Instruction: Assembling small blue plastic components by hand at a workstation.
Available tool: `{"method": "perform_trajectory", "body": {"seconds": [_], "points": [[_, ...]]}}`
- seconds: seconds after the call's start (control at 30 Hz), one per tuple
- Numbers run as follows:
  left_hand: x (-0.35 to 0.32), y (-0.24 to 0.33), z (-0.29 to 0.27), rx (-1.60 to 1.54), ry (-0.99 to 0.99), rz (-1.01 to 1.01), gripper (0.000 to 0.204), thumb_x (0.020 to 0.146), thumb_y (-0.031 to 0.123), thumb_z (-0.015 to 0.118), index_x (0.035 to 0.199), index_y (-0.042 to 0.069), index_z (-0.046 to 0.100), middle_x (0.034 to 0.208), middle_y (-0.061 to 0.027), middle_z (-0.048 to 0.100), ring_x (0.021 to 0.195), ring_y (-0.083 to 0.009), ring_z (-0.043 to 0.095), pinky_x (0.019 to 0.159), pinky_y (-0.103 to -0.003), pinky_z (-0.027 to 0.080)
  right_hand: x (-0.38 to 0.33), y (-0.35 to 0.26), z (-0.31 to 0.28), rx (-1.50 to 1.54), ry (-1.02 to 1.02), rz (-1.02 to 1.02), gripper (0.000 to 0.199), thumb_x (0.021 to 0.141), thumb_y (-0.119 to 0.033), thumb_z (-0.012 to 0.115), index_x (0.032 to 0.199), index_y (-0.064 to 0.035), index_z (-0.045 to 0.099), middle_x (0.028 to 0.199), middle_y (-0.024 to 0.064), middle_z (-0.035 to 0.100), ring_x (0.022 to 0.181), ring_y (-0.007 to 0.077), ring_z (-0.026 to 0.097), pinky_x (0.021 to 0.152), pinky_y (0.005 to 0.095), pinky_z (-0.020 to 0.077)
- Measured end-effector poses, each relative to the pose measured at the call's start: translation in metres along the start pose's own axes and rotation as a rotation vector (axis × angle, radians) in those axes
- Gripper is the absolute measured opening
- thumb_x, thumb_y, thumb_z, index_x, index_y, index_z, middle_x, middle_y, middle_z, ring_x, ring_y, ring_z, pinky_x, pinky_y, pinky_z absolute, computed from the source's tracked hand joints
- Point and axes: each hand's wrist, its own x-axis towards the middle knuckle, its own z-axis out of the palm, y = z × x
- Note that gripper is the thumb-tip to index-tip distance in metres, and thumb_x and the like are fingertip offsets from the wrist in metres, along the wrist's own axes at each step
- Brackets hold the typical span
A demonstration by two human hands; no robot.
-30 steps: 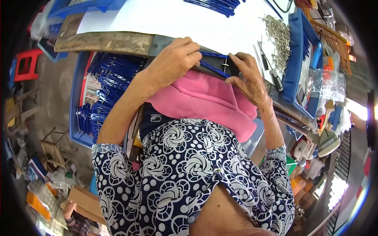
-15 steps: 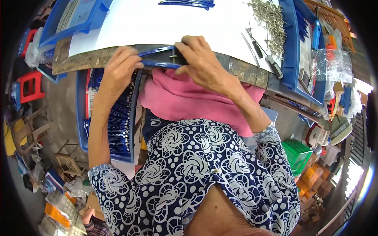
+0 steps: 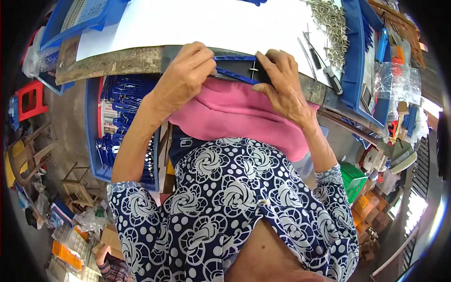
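Note:
At the table edge, both hands hold a long blue two-armed tool (image 3: 235,74); its slim arms are spread apart into a narrow V. My left hand (image 3: 185,73) pinches the end where the arms come close together. On the wide end, my right hand (image 3: 285,89) has its thumb on the near arm and its fingers on the far one. A small silver pin (image 3: 253,70) stands between the arms there. Under my right fingers lies a dark pad, and a pink cloth (image 3: 244,105) covers my lap just below.
A heap of silver pins (image 3: 331,28) lies on the white sheet (image 3: 188,26) at the far right, near a grey-handled tool (image 3: 332,80). Blue trays stand right (image 3: 353,61) and far left (image 3: 70,35). A lower tray (image 3: 91,141) beside my left forearm holds many blue tools.
Both hands and the blue tool have shifted right along the table edge. The view has shifted slightly too, and more of the lower left tray shows.

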Motion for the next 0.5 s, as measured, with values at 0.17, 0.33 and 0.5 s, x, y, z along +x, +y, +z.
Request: {"method": "perform_trajectory", "body": {"seconds": [0.17, 0.33, 0.5], "points": [[-0.02, -0.021, -0.046, 0.027, 0.011, -0.144, 0.01, 0.068, -0.004, 0.06, 0.072, -0.002, 0.052, 0.079, -0.0116, 0.054, 0.076, -0.0262, 0.055, 0.069, -0.035, 0.046, 0.047, -0.028, 0.031, 0.036, 0.047, -0.101, 0.054, 0.067, -0.022, 0.071, 0.11, 0.0021, 0.049, 0.101, 0.0175, 0.044, 0.092, 0.0333, 0.041, 0.084, 0.0413, 0.0344], [-0.035, -0.018, -0.067, 0.118, -0.031, -0.3, 0.009, 0.068, -0.004, 0.061, 0.074, -0.002, 0.054, 0.082, -0.0119, 0.056, 0.077, -0.0271, 0.056, 0.068, -0.035, 0.046, 0.067, -0.033, 0.048, 0.051, 0.194, -0.255, 0.052, 0.064, -0.022, 0.072, 0.105, 0.0015, 0.051, 0.097, 0.0151, 0.047, 0.093, 0.0311, 0.043, 0.084, 0.0412, 0.0346], [-0.002, 0.004, -0.018, 0.039, -0.007, -0.029, 0.012, 0.068, -0.004, 0.062, 0.077, -0.003, 0.053, 0.086, -0.0127, 0.057, 0.085, -0.0283, 0.056, 0.072, -0.034, 0.046, 0.008, -0.008, 0.0, -0.042, 0.055, -0.034, 0.054, 0.069, -0.025, 0.069, 0.114, -0.0008, 0.049, 0.104, 0.0163, 0.048, 0.097, 0.0326, 0.043, 0.088, 0.0421, 0.0333]]}}
